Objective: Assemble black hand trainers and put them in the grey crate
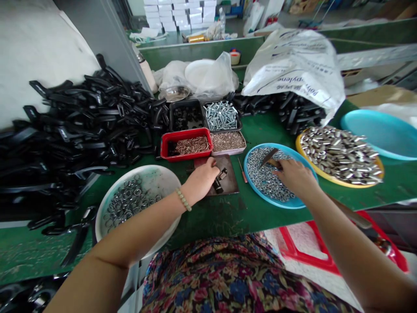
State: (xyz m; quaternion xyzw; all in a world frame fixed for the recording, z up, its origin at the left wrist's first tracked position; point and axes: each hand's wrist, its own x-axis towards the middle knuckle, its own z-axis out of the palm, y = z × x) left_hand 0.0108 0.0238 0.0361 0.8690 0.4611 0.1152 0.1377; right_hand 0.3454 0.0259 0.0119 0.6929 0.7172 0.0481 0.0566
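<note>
Left hand (201, 180): your fingers curl over the black clamp part (218, 188); the palm hides the contact, so you cannot tell whether they close on it.
Right hand (295, 174): fingertips bent down over the hex nuts (260, 184), beside a dark flat-bladed tool (269, 157); whether they pinch anything cannot be told.
Black clamp part: on the metal plate (232, 182), partly covered by your left hand, which is much the nearer; it lies left of your right hand.
Long axis: mostly hidden; the silver threaded piece (223, 174) on the part slants away from you and rightward.
Blue basin (249, 186): right of the plate, holding the nuts.
Red-handled tool (244, 177): between plate and blue basin.
Red tray (187, 157): just beyond the plate, containing copper-coloured pins (195, 144).
Silver bolts (222, 115): in a black tray farther back.
White basin (166, 182): left of the plate, holding metal rings (130, 195).
Yellow basin (355, 186): right of the blue one, heaped with silver sleeves (339, 154).
</note>
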